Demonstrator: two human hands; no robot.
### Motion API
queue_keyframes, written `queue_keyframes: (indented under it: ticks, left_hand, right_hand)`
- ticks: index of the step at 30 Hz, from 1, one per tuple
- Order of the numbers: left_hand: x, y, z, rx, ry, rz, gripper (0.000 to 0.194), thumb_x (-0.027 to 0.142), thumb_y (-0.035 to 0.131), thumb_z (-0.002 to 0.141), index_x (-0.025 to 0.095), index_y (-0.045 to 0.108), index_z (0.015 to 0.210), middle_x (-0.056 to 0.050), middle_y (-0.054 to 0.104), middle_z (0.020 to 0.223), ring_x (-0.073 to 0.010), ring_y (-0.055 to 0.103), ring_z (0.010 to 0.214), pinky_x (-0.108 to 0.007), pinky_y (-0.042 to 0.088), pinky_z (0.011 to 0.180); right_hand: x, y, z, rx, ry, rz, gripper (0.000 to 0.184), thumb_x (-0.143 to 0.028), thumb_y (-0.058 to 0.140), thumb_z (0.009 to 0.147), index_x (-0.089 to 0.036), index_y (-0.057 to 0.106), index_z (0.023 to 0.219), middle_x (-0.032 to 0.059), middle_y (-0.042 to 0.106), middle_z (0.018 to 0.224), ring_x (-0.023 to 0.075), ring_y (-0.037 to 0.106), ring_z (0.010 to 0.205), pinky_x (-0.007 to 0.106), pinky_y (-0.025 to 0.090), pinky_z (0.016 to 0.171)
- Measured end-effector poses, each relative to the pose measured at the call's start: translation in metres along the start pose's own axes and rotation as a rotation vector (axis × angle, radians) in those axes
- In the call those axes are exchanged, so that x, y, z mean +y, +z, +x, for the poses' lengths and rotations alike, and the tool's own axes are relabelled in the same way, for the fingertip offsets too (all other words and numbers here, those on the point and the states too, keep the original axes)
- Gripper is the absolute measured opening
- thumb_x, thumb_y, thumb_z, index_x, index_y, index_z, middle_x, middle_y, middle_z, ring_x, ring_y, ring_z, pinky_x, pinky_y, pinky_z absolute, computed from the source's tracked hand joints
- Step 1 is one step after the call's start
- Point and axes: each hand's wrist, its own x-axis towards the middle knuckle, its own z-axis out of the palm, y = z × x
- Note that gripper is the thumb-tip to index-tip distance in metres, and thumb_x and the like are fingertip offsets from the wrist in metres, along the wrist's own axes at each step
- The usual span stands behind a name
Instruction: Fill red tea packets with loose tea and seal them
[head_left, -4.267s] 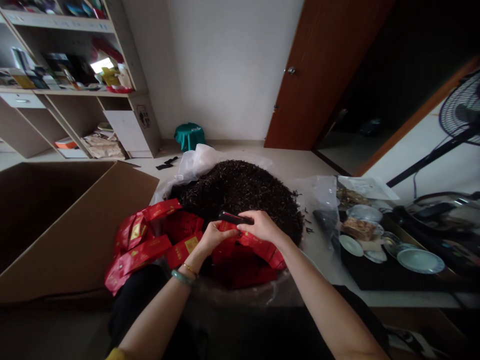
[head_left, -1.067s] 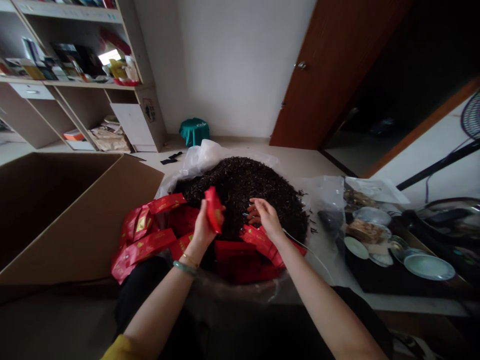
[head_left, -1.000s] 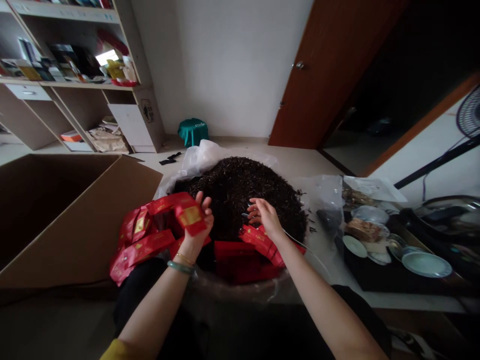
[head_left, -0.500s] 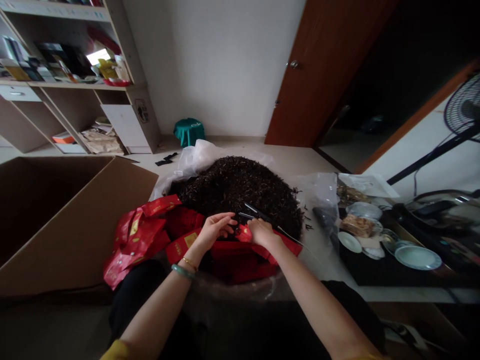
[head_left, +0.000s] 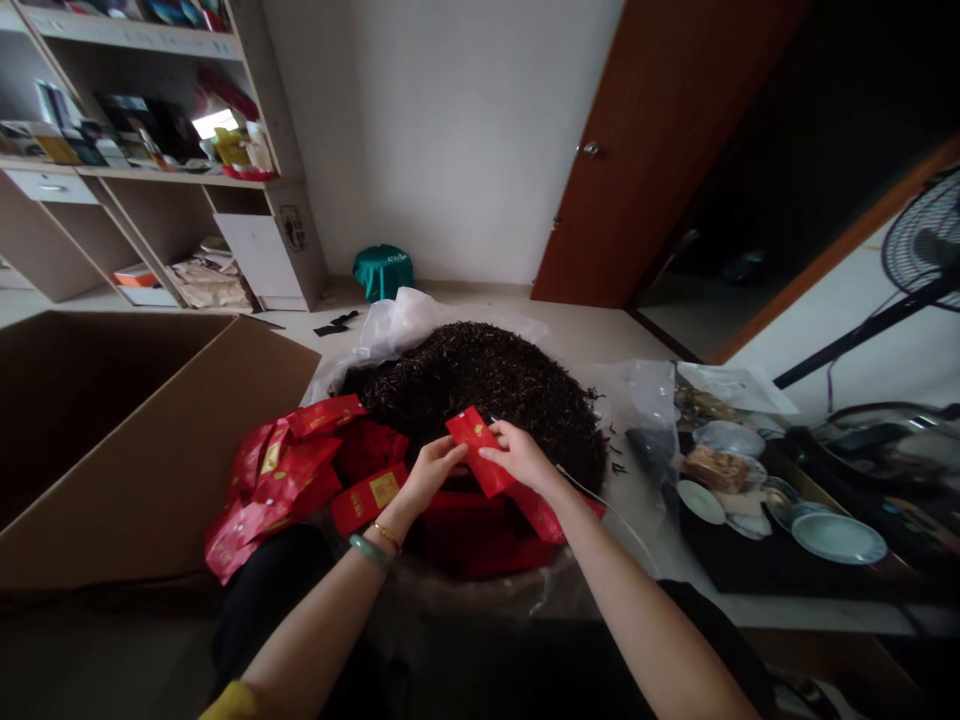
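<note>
Above the front of a heap of dark dried tea leaves [head_left: 480,370], I hold a red packet [head_left: 478,455] with gold marks, tilted. My left hand [head_left: 433,470] pinches its left edge. My right hand [head_left: 525,460] grips its right side, thumb across the front. Behind the right fingers shows a sliver of a dark tool; the rest is hidden, and a thin pale cord [head_left: 611,505] trails off to the right. More red packets [head_left: 480,540] lie below my hands, and a pile of red packets [head_left: 274,460] sits at the left.
The heap sits in a clear plastic bag [head_left: 401,310]. An open cardboard box [head_left: 225,400] stands at the left. At the right, a dark tray [head_left: 712,540] bears several dishes, near a fan [head_left: 926,240]. A green-covered stool or bin [head_left: 383,270] stands by the wall.
The red packet has come up flat into view between both hands. The dark two-armed tool, seen at the right hand before, is now almost wholly hidden. The view has shifted slightly.
</note>
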Motion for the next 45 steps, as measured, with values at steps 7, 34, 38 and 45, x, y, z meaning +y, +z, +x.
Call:
queue_keyframes:
  ticks: [7, 34, 38, 45]
  left_hand:
    - [0.001, -0.002, -0.006, 0.084, 0.218, 0.479, 0.035, 0.045, 0.062, 0.073, 0.011, 0.064, 0.064, 0.002, 0.056, 0.054, -0.0102, 0.048, 0.054, -0.020, 0.036, 0.051]
    - [0.026, -0.002, -0.014, -0.143, -0.072, -0.227, 0.041, 0.029, 0.073, 0.068, 0.011, 0.067, 0.104, -0.008, 0.073, 0.083, -0.0186, 0.066, 0.070, -0.029, 0.051, 0.072]
    - [0.020, 0.003, -0.013, -0.104, 0.105, -0.002, 0.045, 0.041, 0.071, 0.069, 0.012, 0.069, 0.103, -0.007, 0.073, 0.088, -0.0221, 0.066, 0.079, -0.031, 0.051, 0.074]
    - [0.013, 0.007, -0.014, -0.079, 0.160, 0.090, 0.044, 0.042, 0.062, 0.075, 0.012, 0.067, 0.107, -0.008, 0.073, 0.092, -0.0223, 0.066, 0.080, -0.032, 0.051, 0.074]
  right_hand:
    - [-0.012, 0.009, -0.007, 0.276, -0.497, -0.459, 0.059, -0.010, 0.060, 0.076, -0.020, 0.046, 0.132, 0.0128, 0.056, 0.123, 0.0275, 0.051, 0.114, 0.046, 0.044, 0.100]
    - [0.012, 0.017, 0.004, 0.339, -0.525, -0.148, 0.052, -0.005, 0.034, 0.082, -0.024, 0.059, 0.123, 0.0065, 0.055, 0.131, 0.0184, 0.051, 0.121, 0.038, 0.043, 0.103]
    - [0.009, 0.020, 0.003, 0.426, -0.436, -0.184, 0.046, -0.018, 0.042, 0.085, -0.019, 0.051, 0.130, 0.0128, 0.059, 0.117, 0.0222, 0.058, 0.106, 0.038, 0.052, 0.089]
    - [0.006, 0.020, -0.012, 0.588, -0.620, -0.486, 0.034, -0.021, 0.047, 0.089, -0.022, 0.058, 0.120, 0.0117, 0.059, 0.108, 0.0249, 0.055, 0.101, 0.044, 0.049, 0.089]
